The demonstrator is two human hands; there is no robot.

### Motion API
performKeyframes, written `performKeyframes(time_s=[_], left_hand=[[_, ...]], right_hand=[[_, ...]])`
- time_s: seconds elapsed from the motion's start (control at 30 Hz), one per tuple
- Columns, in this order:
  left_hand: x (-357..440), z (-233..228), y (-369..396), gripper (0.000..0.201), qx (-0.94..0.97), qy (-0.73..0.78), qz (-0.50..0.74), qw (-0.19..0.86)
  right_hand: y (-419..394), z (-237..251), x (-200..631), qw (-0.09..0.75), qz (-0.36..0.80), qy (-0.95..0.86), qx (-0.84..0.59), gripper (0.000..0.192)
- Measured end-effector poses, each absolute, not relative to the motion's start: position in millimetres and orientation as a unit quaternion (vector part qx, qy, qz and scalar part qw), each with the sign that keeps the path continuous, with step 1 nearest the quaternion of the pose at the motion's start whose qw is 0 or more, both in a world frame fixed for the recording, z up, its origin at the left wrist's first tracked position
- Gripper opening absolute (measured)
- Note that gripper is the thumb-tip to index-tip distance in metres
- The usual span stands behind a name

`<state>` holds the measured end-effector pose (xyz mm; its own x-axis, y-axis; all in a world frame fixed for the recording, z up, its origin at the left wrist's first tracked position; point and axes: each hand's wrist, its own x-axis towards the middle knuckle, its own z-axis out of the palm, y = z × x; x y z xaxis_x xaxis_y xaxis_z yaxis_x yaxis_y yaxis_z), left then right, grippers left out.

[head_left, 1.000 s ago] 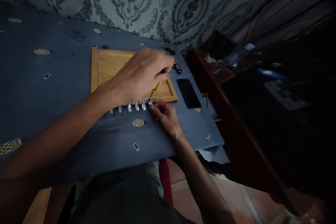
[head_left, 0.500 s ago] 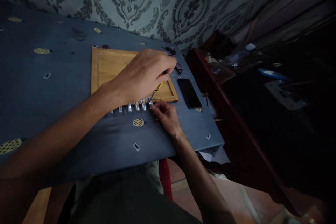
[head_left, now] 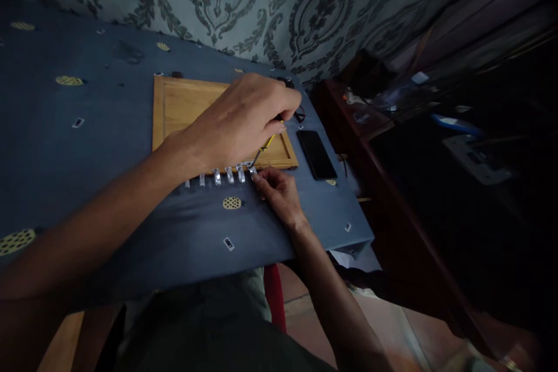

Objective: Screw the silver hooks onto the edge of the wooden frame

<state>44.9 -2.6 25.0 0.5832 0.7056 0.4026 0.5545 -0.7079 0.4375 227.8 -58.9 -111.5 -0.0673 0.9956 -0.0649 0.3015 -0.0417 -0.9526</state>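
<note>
Looking down from the head camera: lap and a red seat edge nearest, then the blue patterned tablecloth [head_left: 87,145]. Right hand [head_left: 279,192] lies low on the cloth at the near edge of the wooden board [head_left: 183,106], fingers curled and pinched down on the last piece at the right end of a row of small metal clips [head_left: 229,174]; I read it as steadying that piece, though the grip itself is too small to make out. Left hand [head_left: 244,122] reaches across above it, fingers closed tight round a yellow-handled screwdriver [head_left: 265,145], tip angled down onto that same end clip. Progress, as a judgement only: about six clips stand in line along the board's near edge, evenly spaced; the tool is at the rightmost, so the others may be finished. I cannot tell whether any is fastened. Beyond the board's right edge, a dark phone [head_left: 317,154] lies flat on the cloth, apart from the hands. Farther back, small dark items near the board's far corner, too dim to name. Patterned wallpaper [head_left: 244,0] behind; cluttered dark shelving to the right.
</note>
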Motion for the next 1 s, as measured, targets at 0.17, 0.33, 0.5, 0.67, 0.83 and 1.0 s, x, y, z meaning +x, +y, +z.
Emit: performKeyframes(time_s=[0.17,0.33,0.5,0.67,0.83,1.0], left_hand=[[45,23,-1,0.014,0.878,0.355,0.295,0.131],[43,21,2,0.013,0.889,0.326,0.296,0.123],[42,18,4,0.018,0.891,0.308,0.304,0.140],[45,15,4,0.016,0.888,0.302,0.313,0.147],[51,9,4,0.008,0.887,0.302,0.326,0.127],[57,3,2,0.005,0.888,0.302,0.331,0.105]], right_hand=[[-59,-112,228,0.386,0.446,-0.578,-0.563,0.050],[-59,-113,228,0.383,0.441,-0.583,-0.565,0.051],[-58,-112,228,0.384,0.443,-0.582,-0.564,0.049],[-58,-113,228,0.388,0.443,-0.583,-0.560,0.047],[-58,-113,229,0.383,0.440,-0.587,-0.561,0.048],[-59,-110,228,0.380,0.441,-0.586,-0.564,0.048]])
